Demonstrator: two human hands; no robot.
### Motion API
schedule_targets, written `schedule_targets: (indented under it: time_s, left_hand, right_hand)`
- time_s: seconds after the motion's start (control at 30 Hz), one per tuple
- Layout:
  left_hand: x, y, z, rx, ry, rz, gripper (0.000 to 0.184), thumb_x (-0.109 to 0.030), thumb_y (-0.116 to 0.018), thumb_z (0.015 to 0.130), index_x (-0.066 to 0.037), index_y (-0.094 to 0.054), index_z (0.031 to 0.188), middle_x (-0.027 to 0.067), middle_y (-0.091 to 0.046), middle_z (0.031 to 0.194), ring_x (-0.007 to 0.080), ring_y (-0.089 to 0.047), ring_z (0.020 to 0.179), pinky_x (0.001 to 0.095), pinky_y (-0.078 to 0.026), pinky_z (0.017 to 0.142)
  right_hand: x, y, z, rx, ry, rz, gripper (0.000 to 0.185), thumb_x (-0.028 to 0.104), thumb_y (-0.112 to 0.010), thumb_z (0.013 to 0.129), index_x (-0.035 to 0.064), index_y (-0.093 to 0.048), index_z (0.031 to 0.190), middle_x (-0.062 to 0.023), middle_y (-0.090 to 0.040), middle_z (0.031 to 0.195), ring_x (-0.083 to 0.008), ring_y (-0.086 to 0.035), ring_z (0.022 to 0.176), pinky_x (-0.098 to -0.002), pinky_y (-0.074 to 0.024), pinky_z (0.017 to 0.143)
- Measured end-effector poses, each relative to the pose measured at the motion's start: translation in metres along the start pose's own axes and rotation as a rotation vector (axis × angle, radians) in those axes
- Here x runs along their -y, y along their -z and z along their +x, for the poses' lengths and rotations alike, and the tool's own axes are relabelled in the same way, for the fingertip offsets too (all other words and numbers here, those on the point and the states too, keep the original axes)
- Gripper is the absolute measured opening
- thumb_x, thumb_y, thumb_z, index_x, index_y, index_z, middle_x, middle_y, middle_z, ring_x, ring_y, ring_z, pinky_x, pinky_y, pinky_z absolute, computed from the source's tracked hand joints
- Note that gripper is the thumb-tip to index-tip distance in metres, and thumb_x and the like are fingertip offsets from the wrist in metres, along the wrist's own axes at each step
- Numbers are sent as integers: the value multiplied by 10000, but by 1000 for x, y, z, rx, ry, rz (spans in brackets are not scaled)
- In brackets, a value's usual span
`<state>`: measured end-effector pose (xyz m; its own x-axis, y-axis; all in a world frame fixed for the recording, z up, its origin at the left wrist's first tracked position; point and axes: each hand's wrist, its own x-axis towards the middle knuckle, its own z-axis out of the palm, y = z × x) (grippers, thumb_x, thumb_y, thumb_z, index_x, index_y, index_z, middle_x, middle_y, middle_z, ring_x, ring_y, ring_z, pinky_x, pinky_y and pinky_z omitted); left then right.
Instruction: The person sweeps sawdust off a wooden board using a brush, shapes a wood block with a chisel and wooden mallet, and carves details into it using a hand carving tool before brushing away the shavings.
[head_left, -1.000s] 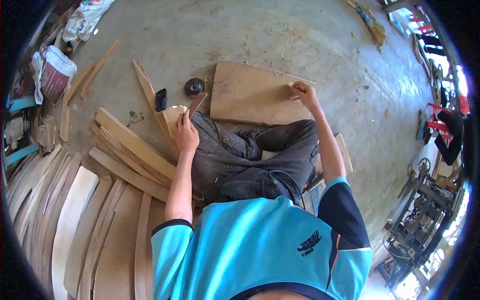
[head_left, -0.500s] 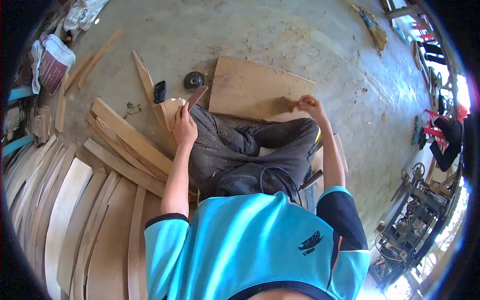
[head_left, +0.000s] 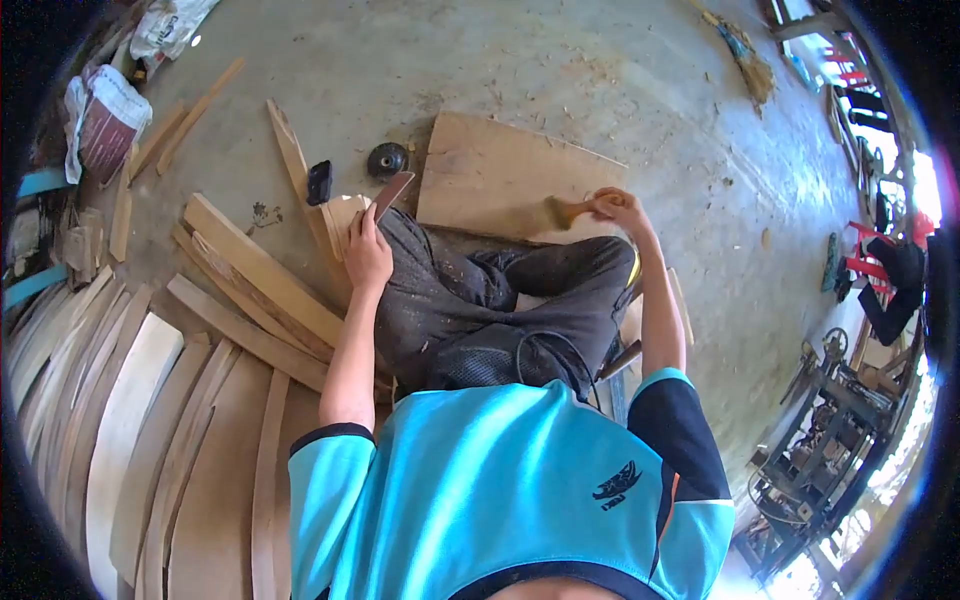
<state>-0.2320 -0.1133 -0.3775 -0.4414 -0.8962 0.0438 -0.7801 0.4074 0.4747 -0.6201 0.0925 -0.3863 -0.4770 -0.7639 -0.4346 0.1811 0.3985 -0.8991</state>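
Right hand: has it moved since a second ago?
Yes: the right hand has drawn back, away from the far right corner of the wide board.

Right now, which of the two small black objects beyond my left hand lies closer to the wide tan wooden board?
The round black object, just beside the wide tan wooden board; the oblong black object sits farther left.

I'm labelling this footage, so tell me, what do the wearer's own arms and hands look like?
The left hand and right hand wear no gloves, and both forearms are bare. The left sleeve is short and turquoise with a dark cuff band. The right sleeve is short too, with a dark panel, turquoise cuff and thin white trim.
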Motion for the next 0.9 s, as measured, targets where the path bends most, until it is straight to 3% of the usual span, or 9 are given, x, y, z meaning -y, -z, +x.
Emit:
schedule_targets:
  time_s: [0.17, 0.23, 0.3, 0.37, 0.5, 0.6, 0.7, 0.83, 0.9]
  left_hand:
    - [-1, 0, 3, 16, 5, 6, 333, -92, -394, 812, -115, -422, 1143, 137, -456, 1107, 300, -442, 1010, 384, -374, 834]
    - [-3, 0, 4, 15, 13, -10, 331, -91, -393, 812, -113, -424, 1141, 139, -458, 1105, 301, -443, 1008, 385, -371, 836]
    - [-3, 1, 0, 20, 26, -14, 329, -90, -393, 811, -111, -427, 1138, 141, -460, 1102, 301, -444, 1006, 386, -367, 838]
    - [-2, 1, 2, -6, -9, -3, 329, -86, -393, 809, -115, -434, 1134, 140, -460, 1104, 302, -443, 1008, 386, -370, 837]
    - [-2, 3, 2, -13, -37, 34, 331, -82, -393, 808, -117, -435, 1134, 140, -460, 1106, 299, -441, 1013, 386, -371, 838]
    - [-1, -1, 5, 6, 4, -33, 331, -78, -392, 806, -107, -437, 1133, 141, -465, 1102, 296, -439, 1019, 386, -367, 844]
    - [-2, 0, 0, 11, -18, -5, 328, -80, -392, 807, -99, -437, 1132, 145, -465, 1103, 298, -438, 1022, 386, -363, 849]
    - [-1, 3, 1, -10, -35, -14, 329, -80, -392, 806, -96, -437, 1131, 149, -460, 1110, 306, -436, 1023, 386, -363, 849]
    - [-1, 2, 1, -21, -50, 5, 331, -78, -392, 805, -98, -433, 1133, 149, -461, 1108, 305, -436, 1023, 386, -364, 846]
  right_hand:
    - [19, 11, -11, -713, 261, -1092, 258, 56, -538, 736, -50, -530, 972, -79, -594, 667, -137, -564, 550, -242, -455, 518]
    - [28, 8, -16, -763, 289, -951, 211, 59, -527, 749, -51, -550, 928, -83, -593, 662, -148, -572, 561, -242, -460, 516]
    - [13, 8, -19, -330, 41, 142, 166, 61, -521, 758, -54, -559, 873, -95, -590, 664, -169, -578, 569, -255, -477, 524]
    - [-9, 12, -14, -247, -50, 133, 155, 66, -525, 763, -60, -558, 848, -112, -590, 689, -170, -579, 579, -264, -494, 544]
    - [-15, 4, -24, -937, 149, 241, 149, 59, -495, 740, -59, -570, 792, -118, -593, 676, -153, -576, 555, -251, -479, 474]
    - [-6, 8, -38, -878, -213, -120, 154, 92, -498, 725, -40, -576, 707, -93, -582, 616, -141, -568, 521, -235, -459, 427]
    - [-18, 19, -51, -113, -488, -161, 173, 145, -538, 726, -7, -569, 651, -42, -537, 529, -104, -462, 388, -236, -357, 334]
    - [-34, 17, -54, -85, -403, -355, 199, 171, -519, 753, 8, -570, 653, -35, -530, 524, -100, -424, 374, -248, -319, 326]
    - [-54, 15, -54, -849, -110, -93, 245, 206, -483, 781, 27, -570, 638, -41, -523, 511, -95, -430, 379, -249, -323, 338]
